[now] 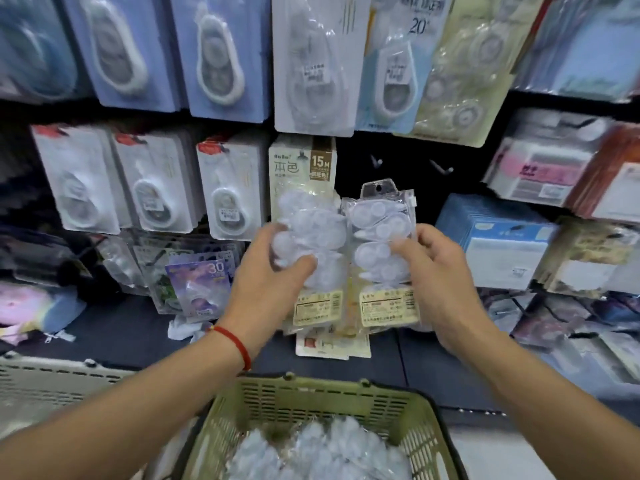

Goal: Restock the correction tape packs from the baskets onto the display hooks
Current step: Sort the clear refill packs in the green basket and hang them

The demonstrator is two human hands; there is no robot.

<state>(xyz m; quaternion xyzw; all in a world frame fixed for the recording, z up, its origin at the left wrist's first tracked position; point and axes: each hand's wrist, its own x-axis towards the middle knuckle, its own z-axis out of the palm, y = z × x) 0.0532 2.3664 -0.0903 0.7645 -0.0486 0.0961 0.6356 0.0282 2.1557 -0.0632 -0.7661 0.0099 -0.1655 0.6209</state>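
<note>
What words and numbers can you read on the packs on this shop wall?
"15M" on the brown corner of the beige pack behind the held packs.
"本色" on that same beige pack.
"30" on the purple pack low on the left.
"20" on the light blue pack at the top.
Price stickers, and the yellow labels on the clear packs held by the left hand and right hand, are too blurred to read.

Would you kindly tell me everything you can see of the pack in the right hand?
The correction tape pack is a clear plastic bag holding a column of translucent white dispensers. A hang tab with a hole tops it, and a cream printed label sits near its bottom. It is held roughly upright before the display, below two bare hooks. The right hand grips its right edge; its left edge meets the pack in the left hand.
</note>
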